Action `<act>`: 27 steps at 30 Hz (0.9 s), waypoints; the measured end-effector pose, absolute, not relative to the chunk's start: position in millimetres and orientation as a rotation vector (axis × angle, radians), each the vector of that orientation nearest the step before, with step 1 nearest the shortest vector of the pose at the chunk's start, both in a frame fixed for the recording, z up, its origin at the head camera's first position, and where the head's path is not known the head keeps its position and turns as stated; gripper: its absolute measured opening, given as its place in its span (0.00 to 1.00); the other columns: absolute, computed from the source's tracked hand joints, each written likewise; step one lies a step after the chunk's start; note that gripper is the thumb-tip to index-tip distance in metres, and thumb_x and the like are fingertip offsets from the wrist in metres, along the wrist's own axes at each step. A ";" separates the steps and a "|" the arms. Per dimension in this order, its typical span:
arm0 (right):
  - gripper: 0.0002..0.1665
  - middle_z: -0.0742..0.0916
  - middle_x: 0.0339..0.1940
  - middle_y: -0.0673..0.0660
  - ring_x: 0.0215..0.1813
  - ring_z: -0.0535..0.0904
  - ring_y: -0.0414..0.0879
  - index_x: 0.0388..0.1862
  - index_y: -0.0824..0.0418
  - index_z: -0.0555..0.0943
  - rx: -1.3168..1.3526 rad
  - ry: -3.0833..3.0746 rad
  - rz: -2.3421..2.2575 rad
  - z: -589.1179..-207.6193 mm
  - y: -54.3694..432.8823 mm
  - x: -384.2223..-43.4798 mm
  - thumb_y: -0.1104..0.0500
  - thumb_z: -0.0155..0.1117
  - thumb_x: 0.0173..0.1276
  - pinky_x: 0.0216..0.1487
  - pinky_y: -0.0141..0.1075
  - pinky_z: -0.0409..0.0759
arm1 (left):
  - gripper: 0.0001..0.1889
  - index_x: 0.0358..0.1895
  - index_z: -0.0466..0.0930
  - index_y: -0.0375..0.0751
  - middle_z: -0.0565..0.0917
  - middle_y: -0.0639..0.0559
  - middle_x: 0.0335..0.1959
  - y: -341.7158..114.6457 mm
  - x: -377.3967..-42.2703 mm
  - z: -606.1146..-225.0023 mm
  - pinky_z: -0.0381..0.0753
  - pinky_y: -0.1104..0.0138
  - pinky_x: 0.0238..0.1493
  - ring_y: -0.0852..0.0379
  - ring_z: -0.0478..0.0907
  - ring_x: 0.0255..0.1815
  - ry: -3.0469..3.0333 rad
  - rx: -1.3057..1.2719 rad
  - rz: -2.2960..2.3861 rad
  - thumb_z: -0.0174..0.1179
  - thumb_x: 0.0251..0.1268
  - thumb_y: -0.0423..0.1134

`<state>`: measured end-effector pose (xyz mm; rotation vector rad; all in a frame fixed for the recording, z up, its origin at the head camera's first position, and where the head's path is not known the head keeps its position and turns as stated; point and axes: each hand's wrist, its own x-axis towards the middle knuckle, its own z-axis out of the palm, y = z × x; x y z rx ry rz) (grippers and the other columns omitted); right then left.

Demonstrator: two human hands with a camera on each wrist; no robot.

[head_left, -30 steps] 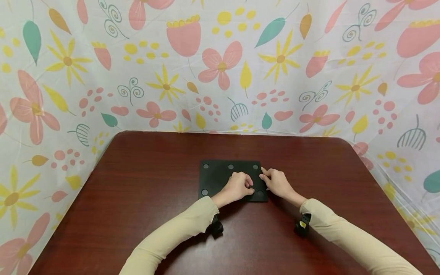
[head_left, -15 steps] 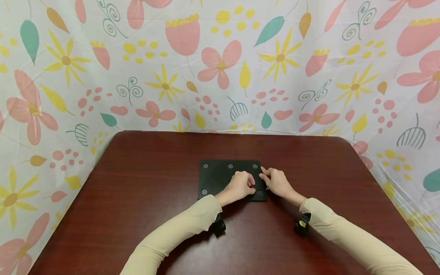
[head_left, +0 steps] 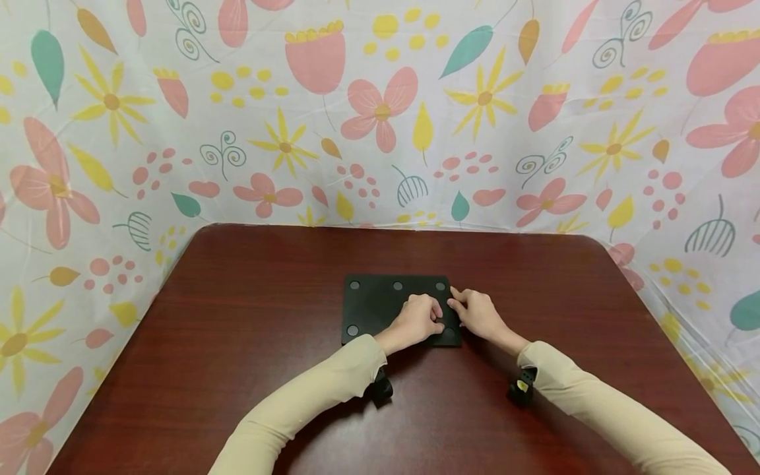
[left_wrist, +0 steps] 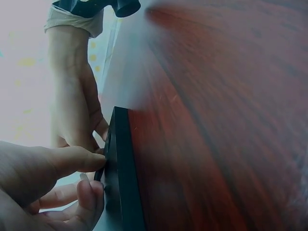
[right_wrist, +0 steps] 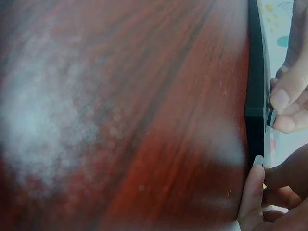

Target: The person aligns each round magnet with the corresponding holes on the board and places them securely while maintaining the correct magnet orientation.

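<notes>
A flat black rectangular board [head_left: 380,307] lies at mid-table in the head view, with round grey discs along its far edge and at its near-left corner. Over its right half is my left hand [head_left: 412,320], whose thumb and fingers pinch a thin dark piece [right_wrist: 271,117], seen edge-on close to the board's face. The wrist views do not show that piece's full shape. My right hand [head_left: 481,315] holds the board's right edge between thumb and fingers; in the right wrist view its thumb [right_wrist: 253,187] presses the side. The left hand covers the board's near middle part.
The dark red-brown wooden table [head_left: 267,284] spreads around the board. A floral curtain [head_left: 380,165] hangs along the table's far and side edges. A black wrist camera [head_left: 382,388] sits under the left cuff, another wrist camera [head_left: 521,389] under the right.
My left hand has shifted slightly to the right over the board, its pinch kept. My right hand stays at the board's right edge. The board looks unmoved on the table.
</notes>
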<state>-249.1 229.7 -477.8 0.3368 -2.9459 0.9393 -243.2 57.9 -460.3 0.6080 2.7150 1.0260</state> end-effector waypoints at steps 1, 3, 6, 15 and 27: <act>0.16 0.83 0.31 0.66 0.16 0.74 0.39 0.49 0.75 0.82 0.335 -2.947 0.941 -478.1 230.0 -249.2 0.63 0.58 0.71 0.19 0.29 0.72 | 0.06 0.35 0.86 0.42 0.84 0.54 0.29 58.5 -243.1 -461.1 0.77 0.75 0.32 0.62 0.79 0.30 2.713 0.617 1.028 0.71 0.54 0.35; 0.16 0.83 0.31 0.65 0.16 0.74 0.39 0.48 0.75 0.83 0.330 -2.947 0.940 -478.9 230.5 -249.3 0.63 0.58 0.71 0.19 0.29 0.72 | 0.06 0.35 0.86 0.42 0.84 0.54 0.29 59.3 -242.4 -462.4 0.77 0.75 0.33 0.63 0.79 0.30 2.709 0.641 1.022 0.72 0.54 0.36; 0.15 0.84 0.32 0.67 0.16 0.75 0.38 0.47 0.74 0.83 0.323 -2.944 0.942 -479.6 230.6 -249.2 0.63 0.58 0.71 0.19 0.29 0.73 | 0.06 0.34 0.86 0.43 0.85 0.55 0.29 60.8 -241.1 -464.9 0.77 0.75 0.34 0.64 0.79 0.30 2.703 0.691 1.002 0.72 0.54 0.36; 0.16 0.82 0.52 0.76 0.16 0.76 0.40 0.50 0.76 0.82 0.354 -2.938 0.972 -478.1 229.7 -246.9 0.63 0.57 0.72 0.19 0.30 0.74 | 0.06 0.36 0.87 0.43 0.86 0.54 0.31 65.3 -237.7 -464.8 0.77 0.75 0.36 0.63 0.81 0.32 2.669 0.736 0.988 0.72 0.54 0.36; 0.17 0.78 0.61 0.72 0.16 0.75 0.39 0.52 0.76 0.80 0.367 -2.946 0.977 -477.2 230.6 -247.7 0.64 0.56 0.72 0.20 0.29 0.74 | 0.08 0.40 0.88 0.43 0.87 0.55 0.33 70.2 -234.0 -460.6 0.78 0.75 0.35 0.62 0.82 0.35 2.671 0.693 0.950 0.71 0.56 0.37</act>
